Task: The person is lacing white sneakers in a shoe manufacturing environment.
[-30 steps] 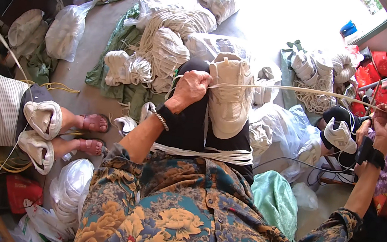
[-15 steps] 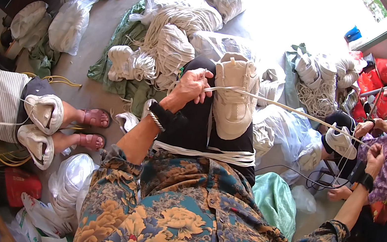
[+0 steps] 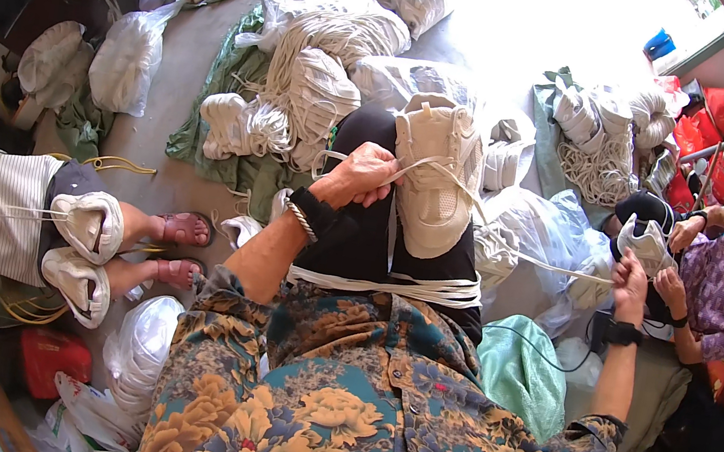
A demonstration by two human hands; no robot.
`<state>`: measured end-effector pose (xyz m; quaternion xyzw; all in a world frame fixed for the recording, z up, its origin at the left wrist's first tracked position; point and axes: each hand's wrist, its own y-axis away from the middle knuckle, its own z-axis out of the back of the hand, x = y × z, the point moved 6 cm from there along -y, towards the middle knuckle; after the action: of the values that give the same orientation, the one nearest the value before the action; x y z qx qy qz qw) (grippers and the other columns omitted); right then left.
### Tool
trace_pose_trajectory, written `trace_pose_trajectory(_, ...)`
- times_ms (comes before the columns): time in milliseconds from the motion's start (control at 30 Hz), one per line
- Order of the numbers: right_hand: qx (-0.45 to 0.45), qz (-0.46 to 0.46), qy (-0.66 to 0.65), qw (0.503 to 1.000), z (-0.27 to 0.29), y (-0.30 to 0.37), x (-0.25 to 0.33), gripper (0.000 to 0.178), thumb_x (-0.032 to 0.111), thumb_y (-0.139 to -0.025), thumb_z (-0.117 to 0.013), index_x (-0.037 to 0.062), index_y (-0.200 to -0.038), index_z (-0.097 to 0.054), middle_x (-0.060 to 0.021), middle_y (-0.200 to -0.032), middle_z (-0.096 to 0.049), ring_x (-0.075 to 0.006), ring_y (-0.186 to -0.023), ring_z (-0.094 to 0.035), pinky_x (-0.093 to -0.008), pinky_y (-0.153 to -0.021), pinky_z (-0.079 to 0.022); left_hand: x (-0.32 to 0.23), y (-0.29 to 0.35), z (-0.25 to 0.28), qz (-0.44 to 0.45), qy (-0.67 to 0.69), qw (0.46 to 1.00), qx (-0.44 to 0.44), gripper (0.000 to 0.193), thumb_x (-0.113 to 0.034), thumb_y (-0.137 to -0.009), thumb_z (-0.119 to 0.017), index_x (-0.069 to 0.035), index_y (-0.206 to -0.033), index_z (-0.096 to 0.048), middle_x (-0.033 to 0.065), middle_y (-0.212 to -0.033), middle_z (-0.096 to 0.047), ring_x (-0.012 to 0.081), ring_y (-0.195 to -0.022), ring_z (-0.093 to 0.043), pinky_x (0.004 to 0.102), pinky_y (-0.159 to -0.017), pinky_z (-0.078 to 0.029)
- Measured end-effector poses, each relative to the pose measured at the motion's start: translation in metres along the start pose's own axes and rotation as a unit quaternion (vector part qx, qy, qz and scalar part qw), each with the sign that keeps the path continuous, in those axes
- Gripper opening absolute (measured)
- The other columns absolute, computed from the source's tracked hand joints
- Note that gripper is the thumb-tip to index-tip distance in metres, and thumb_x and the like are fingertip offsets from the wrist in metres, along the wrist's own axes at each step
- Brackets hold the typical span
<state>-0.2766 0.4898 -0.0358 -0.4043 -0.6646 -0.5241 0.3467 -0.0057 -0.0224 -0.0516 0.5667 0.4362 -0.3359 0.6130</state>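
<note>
Both hands grip lace: left hand [image 3: 358, 175] pinched at the white shoe [image 3: 438, 177], right hand [image 3: 630, 277] closed; keep tension even.

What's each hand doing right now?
Left hand: closed, pinching the white lace at the cream shoe.
Right hand: closed on the lace's far end.

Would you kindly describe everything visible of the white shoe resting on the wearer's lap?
The white mesh-topped shoe lies on the black-trousered thigh, sole down, its toe pointing away from the wearer. Its upper looks like woven fabric with smoother panels. A flat white lace runs from its eyelets out to the right hand, drawn taut. The left hand has its grip on the lace at the shoe's left side.
</note>
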Motion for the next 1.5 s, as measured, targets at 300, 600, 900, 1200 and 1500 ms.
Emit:
trace_pose_trajectory(300, 0.247, 0.083, 0.252, 0.932, -0.253, 0.062, -0.074, 0.026, 0.022, -0.086, -0.056, -0.0001, -0.098, -0.059, -0.0039, -0.075, -0.062, -0.0089, -0.068, -0.059, -0.0192, -0.055, -0.043, -0.009, -0.011, 0.000, -0.011, -0.103, 0.994, -0.035, 0.031, -0.026, -0.088, -0.048, -0.003, -0.069, -0.055, 0.0026, -0.049, -0.050, 0.0060, -0.031, -0.039, 0.0193, -0.029, -0.026)
trace_pose_trajectory(600, 0.327, 0.156, 0.245, 0.899, -0.356, 0.074, -0.106, 0.011, 0.009, -0.081, -0.058, -0.0003, -0.086, -0.062, 0.0004, -0.071, -0.058, -0.0043, -0.060, -0.050, -0.0186, -0.054, -0.042, -0.055, -0.012, -0.021, -0.100, -0.559, 0.803, -0.182, 0.024, -0.015, -0.070, -0.048, -0.002, -0.076, -0.066, 0.0186, -0.077, -0.064, 0.0348, -0.074, -0.063, 0.0403, -0.069, -0.051)
trace_pose_trajectory(900, 0.270, 0.275, 0.466, 0.797, -0.394, 0.088, -0.073, 0.016, 0.008, -0.070, -0.053, 0.0001, -0.083, -0.056, -0.0092, -0.067, -0.058, -0.0171, -0.062, -0.055, -0.0306, -0.058, -0.044, -0.041, -0.007, -0.012, -0.131, -0.523, 0.814, -0.214, 0.022, -0.015, -0.072, -0.047, -0.001, -0.073, -0.064, 0.0219, -0.075, -0.062, 0.0371, -0.071, -0.062, 0.0432, -0.066, -0.051)
trace_pose_trajectory(1200, 0.302, 0.338, 0.532, 0.716, -0.404, 0.094, -0.062, 0.010, 0.009, -0.070, -0.056, 0.0042, -0.079, -0.058, -0.0144, -0.075, -0.059, -0.0312, -0.075, -0.058, -0.0395, -0.070, -0.045, -0.069, 0.023, -0.018, -0.294, -0.472, 0.778, -0.291, 0.030, -0.004, -0.068, -0.062, -0.005, -0.097, -0.057, 0.0191, -0.105, -0.050, 0.0354, -0.099, -0.049, 0.0406, -0.083, -0.041)
trace_pose_trajectory(1500, 0.316, 0.553, 0.528, 0.562, -0.439, 0.123, -0.101, 0.013, 0.020, -0.069, -0.063, 0.0089, -0.074, -0.068, -0.0080, -0.116, -0.055, -0.0277, -0.116, -0.041, -0.0470, -0.095, -0.028, -0.070, 0.018, -0.010, -0.391, -0.577, 0.696, -0.172, 0.032, -0.006, -0.068, -0.060, -0.009, -0.100, -0.059, 0.0158, -0.109, -0.049, 0.0327, -0.107, -0.045, 0.0427, -0.084, -0.039)
